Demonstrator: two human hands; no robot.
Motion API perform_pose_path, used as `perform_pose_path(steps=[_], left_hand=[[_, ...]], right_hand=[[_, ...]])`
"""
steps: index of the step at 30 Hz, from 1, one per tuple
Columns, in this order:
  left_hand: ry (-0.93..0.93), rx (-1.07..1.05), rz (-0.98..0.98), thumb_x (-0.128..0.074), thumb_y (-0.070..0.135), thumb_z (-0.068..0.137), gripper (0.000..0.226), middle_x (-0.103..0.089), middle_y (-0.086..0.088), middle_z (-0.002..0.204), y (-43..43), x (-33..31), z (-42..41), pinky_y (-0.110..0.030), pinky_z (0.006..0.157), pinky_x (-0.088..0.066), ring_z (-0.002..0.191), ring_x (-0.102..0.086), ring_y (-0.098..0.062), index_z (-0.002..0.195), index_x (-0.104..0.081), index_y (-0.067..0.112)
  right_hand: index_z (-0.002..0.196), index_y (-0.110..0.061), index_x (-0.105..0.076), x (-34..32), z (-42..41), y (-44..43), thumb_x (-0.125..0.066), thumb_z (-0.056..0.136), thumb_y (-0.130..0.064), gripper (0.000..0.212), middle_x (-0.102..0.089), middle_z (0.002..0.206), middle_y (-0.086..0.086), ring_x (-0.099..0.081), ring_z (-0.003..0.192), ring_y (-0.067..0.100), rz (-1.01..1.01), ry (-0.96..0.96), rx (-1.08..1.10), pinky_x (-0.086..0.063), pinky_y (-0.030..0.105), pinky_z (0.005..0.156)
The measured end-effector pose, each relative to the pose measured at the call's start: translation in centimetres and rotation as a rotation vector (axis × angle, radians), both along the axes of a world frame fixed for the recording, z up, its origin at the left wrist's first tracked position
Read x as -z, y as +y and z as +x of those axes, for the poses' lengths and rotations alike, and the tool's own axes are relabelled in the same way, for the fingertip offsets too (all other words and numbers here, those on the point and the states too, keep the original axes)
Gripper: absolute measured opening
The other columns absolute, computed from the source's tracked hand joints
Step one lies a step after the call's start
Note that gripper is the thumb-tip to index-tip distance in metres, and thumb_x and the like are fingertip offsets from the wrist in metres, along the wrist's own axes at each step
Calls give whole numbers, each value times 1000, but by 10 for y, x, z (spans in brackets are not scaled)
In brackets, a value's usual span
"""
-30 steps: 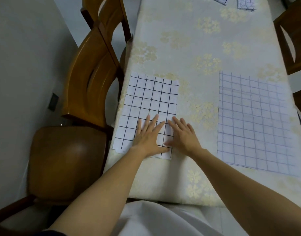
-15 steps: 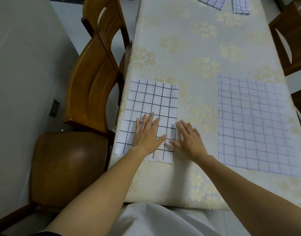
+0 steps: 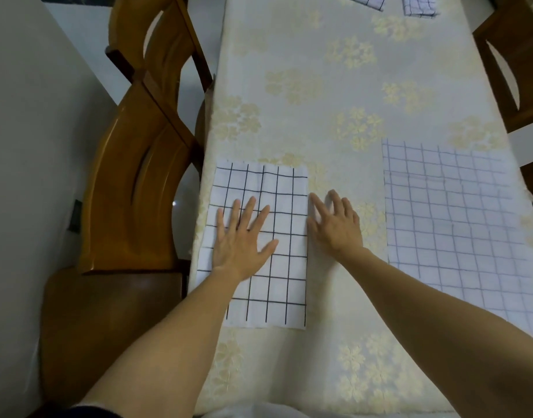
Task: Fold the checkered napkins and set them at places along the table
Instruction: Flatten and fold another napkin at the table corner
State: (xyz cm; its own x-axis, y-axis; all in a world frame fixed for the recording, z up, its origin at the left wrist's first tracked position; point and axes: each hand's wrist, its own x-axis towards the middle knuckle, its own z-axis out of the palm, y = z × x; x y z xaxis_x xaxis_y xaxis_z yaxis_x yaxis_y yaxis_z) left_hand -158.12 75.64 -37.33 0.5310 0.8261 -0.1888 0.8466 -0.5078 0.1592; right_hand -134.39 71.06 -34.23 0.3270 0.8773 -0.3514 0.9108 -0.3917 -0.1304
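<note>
Your left hand [image 3: 242, 236] is down flat on the folded white cloth napkin with the black grid [image 3: 284, 294], palm to the fabric, fingers straight and fanned apart, thumb stuck out to the side. That napkin lies as a tall rectangle along the table's left edge, right beside the nearer brown wooden chair [image 3: 132, 191]. Your right hand [image 3: 334, 227] is flat too, fingers straight and a little apart. It rests on the cream tablecloth with pale gold flowers [image 3: 319, 86], just beside the napkin's right edge. The forefinger runs along that edge and seems to touch it. Both hands press rather than grip.

Over to the right, well apart from the folded one, the larger white napkin with the faint blue grid [image 3: 458, 230] lies spread out flat, reaching close to the table's right edge. Up at the far end, a small black-checked napkin [image 3: 364, 0] and a small folded blue-checked napkin [image 3: 420, 6] sit near each other, cut off by the top of the view. A second wooden chair [image 3: 165, 43] stands beyond the first, and a third wooden chair [image 3: 512, 73] is on the right side.
</note>
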Motion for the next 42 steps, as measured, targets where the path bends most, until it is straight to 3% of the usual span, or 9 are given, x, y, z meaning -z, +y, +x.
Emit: perform_pose_path(steps=[7,12,17,25,28,31,35,38,42], left_hand=[[-10,-8,1,-18,77,95,82,18,0,169,2,1,1,-61,123,3,155,19,-29,161,8,36],[-14,-12,-4,-18,77,95,82,18,0,169,3,2,1,-61,123,2,155,19,-29,161,8,36],[-19,-17,1,-17,77,95,82,20,-1,169,3,2,1,-61,122,3,155,20,-30,160,11,36],[-7,-18,-55,-15,73,98,81,27,-4,166,0,-12,4,-65,119,14,152,25,-34,158,20,32],[-91,87,65,-34,51,105,73,8,-4,170,-10,-37,25,-62,123,4,157,6,-32,162,6,29],[-17,567,139,-47,19,100,74,-1,2,171,-20,-62,58,-58,124,2,157,3,-28,161,-8,33],[179,894,21,-55,21,100,38,-32,7,163,-18,-83,94,-53,125,10,157,-7,-22,137,-53,31],[345,996,14,-50,23,100,24,-56,7,142,-12,-85,106,-55,125,8,147,-34,-19,119,-64,30],[434,1001,-2,-43,21,99,25,-68,6,93,-5,-94,114,-55,125,5,102,-63,-20,100,-68,25]], right_hand=[[157,-42,-21,5,20,45,-24,106,-54,53,-11,169,5,-10,154,32,97,11,-137,-15,47,122],[156,-28,-31,9,18,60,-44,104,-46,56,-23,165,9,-20,152,30,180,182,159,-21,47,123],[124,-16,-59,-3,-27,-2,-54,99,-46,40,-63,118,7,-58,107,22,331,257,417,-50,42,96],[89,-19,-64,-11,-76,-72,-56,97,-38,22,-66,77,-6,-63,73,15,111,427,509,-55,34,69],[95,-18,-65,-15,-69,-73,-55,99,-35,20,-66,82,-5,-64,78,16,102,476,481,-52,32,70],[100,-14,-64,-19,-62,-80,-57,100,-32,19,-64,84,-4,-61,80,17,92,487,381,-47,30,70],[92,-19,-61,-24,-53,-92,-57,100,-36,20,-62,75,-9,-57,66,10,67,509,241,-43,27,64],[88,-19,-60,-32,-41,-102,-56,101,-32,19,-60,71,-8,-51,61,6,-6,535,133,-37,20,55],[95,-21,-61,-42,-11,-106,-57,101,-31,12,-62,87,-3,-55,75,13,-167,508,-31,-37,18,60]])
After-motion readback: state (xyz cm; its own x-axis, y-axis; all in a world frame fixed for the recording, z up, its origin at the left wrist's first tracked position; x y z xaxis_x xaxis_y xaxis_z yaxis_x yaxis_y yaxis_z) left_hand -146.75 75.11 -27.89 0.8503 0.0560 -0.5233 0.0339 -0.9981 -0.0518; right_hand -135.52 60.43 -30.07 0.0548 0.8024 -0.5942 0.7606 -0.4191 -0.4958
